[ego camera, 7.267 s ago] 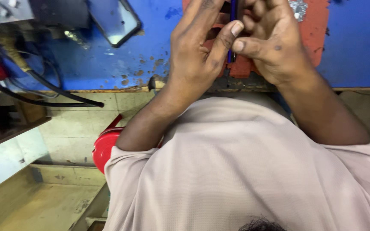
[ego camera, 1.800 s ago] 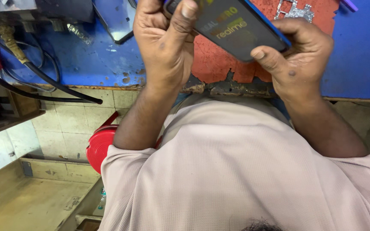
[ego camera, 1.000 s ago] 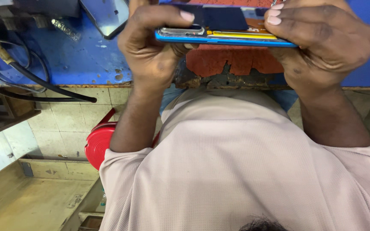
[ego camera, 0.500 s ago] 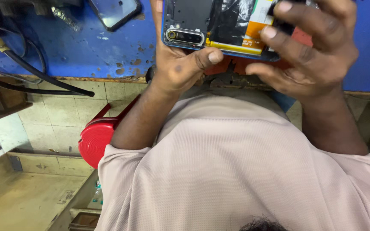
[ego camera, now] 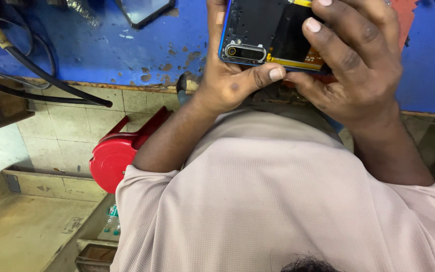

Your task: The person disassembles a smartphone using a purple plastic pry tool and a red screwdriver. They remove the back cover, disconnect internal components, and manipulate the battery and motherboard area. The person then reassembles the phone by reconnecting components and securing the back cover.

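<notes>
blue and chipped, the workbench top [ego camera: 127,50] runs across the far part of the view, its paint worn away in brown spots near the front edge. below that edge there are pale tiles, and a red stool [ego camera: 114,161] stands on the floor at the left, just beside the person's left arm. thick black cables [ego camera: 51,83] cross the far left of the bench and hang over its edge. a second phone [ego camera: 144,9] lies flat on the bench at the far left of the hands, partly cut off by the top of the view. a red mat [ego camera: 404,20] shows at the far right, mostly hidden behind the right hand.

both hands hold an opened phone [ego camera: 265,30] above the bench's front edge, close to the chest. its back cover is off: a dark inner plate, a silver-framed camera block at the near left corner, a yellow-orange strip along the near edge and a blue frame on the left side.

the left hand [ego camera: 222,80] is closed around the phone's left side, thumb laid along the near edge under the camera block. the right hand [ego camera: 358,70] grips the right side, fingers curled over the inner face and one fingertip pressing the dark plate. the phone's far end is out of view.
</notes>
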